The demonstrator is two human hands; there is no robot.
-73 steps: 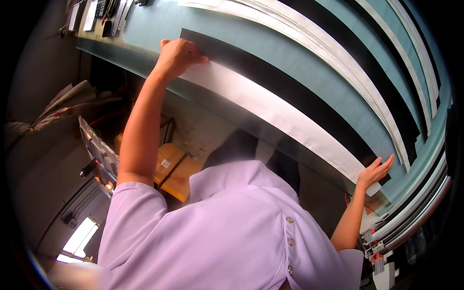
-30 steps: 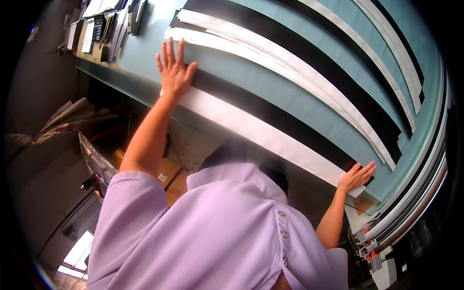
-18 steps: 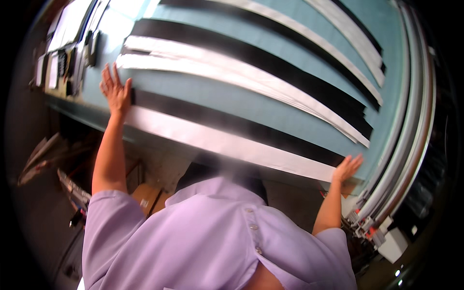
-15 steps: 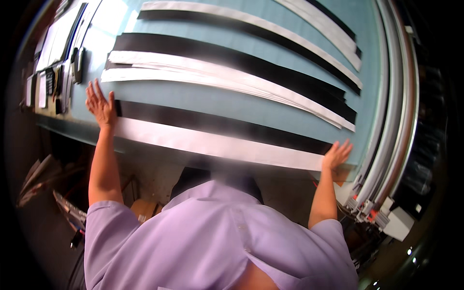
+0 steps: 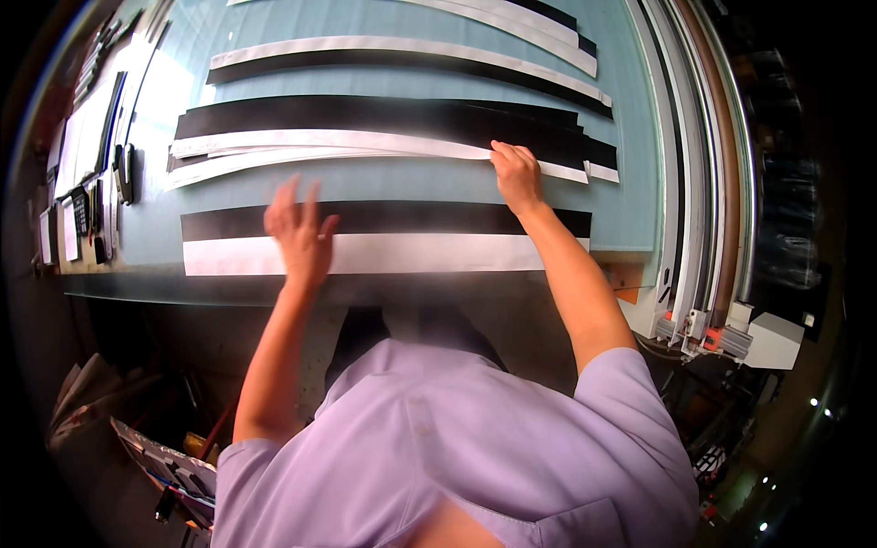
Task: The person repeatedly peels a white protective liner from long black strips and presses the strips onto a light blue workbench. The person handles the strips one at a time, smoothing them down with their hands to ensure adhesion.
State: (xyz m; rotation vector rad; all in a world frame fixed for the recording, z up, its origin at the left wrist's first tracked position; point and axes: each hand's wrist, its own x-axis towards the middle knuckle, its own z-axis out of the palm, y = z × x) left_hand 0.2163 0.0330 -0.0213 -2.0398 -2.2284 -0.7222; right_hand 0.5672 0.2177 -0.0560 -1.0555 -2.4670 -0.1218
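A long black-and-white strip [image 5: 420,253] lies flat along the near edge of the glass-topped table. Over its left part hovers my left hand [image 5: 303,239], slightly blurred, its fingers spread and holding nothing. Farther up, several similar strips overlap in a loose stack [image 5: 365,115], black along the far side and white along the near side. My right hand [image 5: 518,175] pinches the near white edge of a strip in this stack, right of its middle. The fingertips partly cover the spot they grip.
Another black-and-white strip [image 5: 402,52] lies beyond the stack, with more at the far edge. Pens, a calculator [image 5: 81,212] and papers line the left side. Long metal rails [image 5: 681,173] run down the right side, ending near a white box [image 5: 775,342].
Both hands have left the ends of the near strip. My left hand has come inward to the right; my right has gone left and forward and taken hold of a strip in the stack.
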